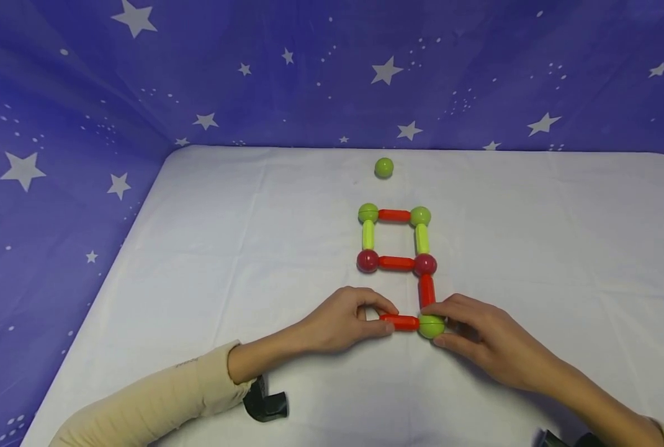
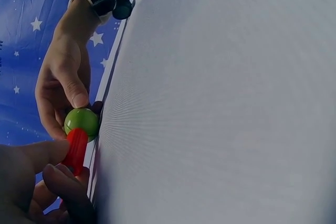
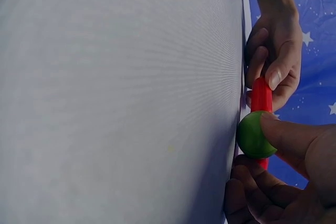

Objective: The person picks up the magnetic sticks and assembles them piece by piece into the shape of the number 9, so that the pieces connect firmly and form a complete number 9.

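My left hand pinches the left end of a red rod between thumb and fingers. The rod's right end meets a green ball, which my right hand grips between thumb and fingers. From that ball another red rod runs up to a dark red ball. This ball is a corner of a square with a second dark red ball, two green balls at the top, red rods across and yellow-green rods at the sides. The left wrist view shows the held red rod touching the green ball.
A loose green ball lies beyond the square, near the far edge of the white-covered table. A blue cloth with stars hangs behind and at the left. Black wrist-worn pieces sit beneath the sleeves.
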Demonstrator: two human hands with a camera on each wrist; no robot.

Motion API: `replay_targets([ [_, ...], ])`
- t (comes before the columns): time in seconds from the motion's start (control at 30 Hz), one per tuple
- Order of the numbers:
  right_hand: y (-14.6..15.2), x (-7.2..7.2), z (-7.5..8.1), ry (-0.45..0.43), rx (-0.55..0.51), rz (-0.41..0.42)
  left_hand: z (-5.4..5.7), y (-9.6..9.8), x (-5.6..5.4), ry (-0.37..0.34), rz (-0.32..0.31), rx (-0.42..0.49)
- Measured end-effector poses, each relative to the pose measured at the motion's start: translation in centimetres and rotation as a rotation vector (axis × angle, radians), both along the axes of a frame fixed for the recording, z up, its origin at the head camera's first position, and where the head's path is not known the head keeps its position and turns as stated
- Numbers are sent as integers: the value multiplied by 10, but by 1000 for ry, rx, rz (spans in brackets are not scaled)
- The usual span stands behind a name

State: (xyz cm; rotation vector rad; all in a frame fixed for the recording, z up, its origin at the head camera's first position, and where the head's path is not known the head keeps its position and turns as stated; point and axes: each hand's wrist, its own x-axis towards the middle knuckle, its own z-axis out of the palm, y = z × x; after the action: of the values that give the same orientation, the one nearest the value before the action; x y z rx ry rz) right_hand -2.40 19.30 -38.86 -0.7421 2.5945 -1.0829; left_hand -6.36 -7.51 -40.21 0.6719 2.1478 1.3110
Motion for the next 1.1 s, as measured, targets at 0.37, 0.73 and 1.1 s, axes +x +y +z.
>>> replay_targets([
  [0.37, -1, 2, 0, -20, 8, -4, -1, -1, 0, 5, 9, -7],
  [0.73, 0, 2, 1, -1, 10, -11, 0, -2, -1, 5, 10, 8],
  [1.1, 1, 2, 0, 40, -1, 2, 4, -10, -11, -28, 37, 58],
])
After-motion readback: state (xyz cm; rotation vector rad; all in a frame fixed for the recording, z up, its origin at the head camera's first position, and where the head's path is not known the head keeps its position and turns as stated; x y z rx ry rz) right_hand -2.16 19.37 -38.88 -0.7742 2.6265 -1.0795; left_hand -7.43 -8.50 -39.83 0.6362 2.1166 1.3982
